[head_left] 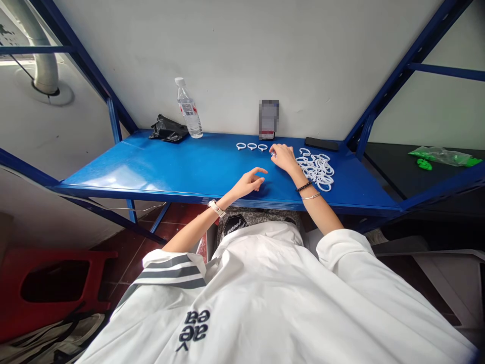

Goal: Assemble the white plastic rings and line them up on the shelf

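At the right end of a short row, my right hand (283, 157) is lowered to the blue tabletop with its fingers drawn together. A bit of white shows at its fingertips, apparently another ring, mostly hidden by the fingers. The row has three white plastic rings (252, 146), each with a small tab, looking like curtain rings. Beside my right wrist lies a loose pile of the same rings (320, 169), partly overlapping. My left hand (248, 183) hovers over the front part of the table, fingers apart and holding nothing.
The blue metal table (159, 167) stands against a white wall. Along its back are a black plastic bag (168, 129), a water bottle (190, 114), a small upright box (269, 121) and a black phone (321, 144). A red stool (94, 273) stands at lower left.
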Action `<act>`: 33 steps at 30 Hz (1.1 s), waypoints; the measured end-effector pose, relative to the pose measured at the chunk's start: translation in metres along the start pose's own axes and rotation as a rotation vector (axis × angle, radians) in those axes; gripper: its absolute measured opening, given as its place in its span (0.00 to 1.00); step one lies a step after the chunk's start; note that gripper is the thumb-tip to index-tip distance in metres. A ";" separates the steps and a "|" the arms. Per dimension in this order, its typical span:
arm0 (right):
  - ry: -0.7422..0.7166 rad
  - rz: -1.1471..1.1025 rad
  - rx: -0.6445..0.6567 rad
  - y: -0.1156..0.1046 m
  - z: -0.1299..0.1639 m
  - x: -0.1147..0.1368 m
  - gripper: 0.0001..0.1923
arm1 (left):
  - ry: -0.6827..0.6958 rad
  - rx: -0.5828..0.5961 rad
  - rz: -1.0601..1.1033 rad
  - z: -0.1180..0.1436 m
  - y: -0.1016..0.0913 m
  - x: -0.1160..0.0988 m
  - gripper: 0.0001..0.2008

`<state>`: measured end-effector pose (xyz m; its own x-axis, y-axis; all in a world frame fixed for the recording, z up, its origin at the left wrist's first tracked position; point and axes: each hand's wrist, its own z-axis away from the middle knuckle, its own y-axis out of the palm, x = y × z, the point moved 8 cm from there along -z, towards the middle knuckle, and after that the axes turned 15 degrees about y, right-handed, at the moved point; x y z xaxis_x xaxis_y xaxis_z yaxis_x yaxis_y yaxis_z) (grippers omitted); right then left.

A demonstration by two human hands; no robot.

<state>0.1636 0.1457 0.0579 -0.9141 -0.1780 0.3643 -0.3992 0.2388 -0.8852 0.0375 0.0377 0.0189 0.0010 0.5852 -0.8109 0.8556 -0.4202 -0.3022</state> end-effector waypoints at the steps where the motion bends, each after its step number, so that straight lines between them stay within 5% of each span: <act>1: -0.036 -0.074 -0.001 -0.006 0.008 0.007 0.12 | 0.000 -0.013 0.009 0.000 -0.001 0.001 0.22; 6: -0.128 -0.663 0.252 -0.014 0.050 0.021 0.08 | 0.003 -0.125 0.019 0.000 -0.008 0.007 0.27; 16: 0.273 -1.279 0.590 0.008 0.077 0.001 0.11 | -0.020 -0.181 -0.025 0.001 -0.014 0.013 0.23; 21: 0.399 -1.397 0.574 0.029 0.083 -0.002 0.14 | -0.005 -0.165 -0.154 -0.001 -0.018 0.018 0.19; 33: 0.212 -1.496 0.632 0.027 0.093 0.009 0.16 | 0.068 -0.059 -0.222 -0.005 -0.010 0.010 0.25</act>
<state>0.1510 0.0621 0.0103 0.2224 0.2610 0.9394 -0.8439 -0.4310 0.3195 0.0311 0.0512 0.0163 -0.1579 0.7049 -0.6915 0.8676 -0.2354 -0.4380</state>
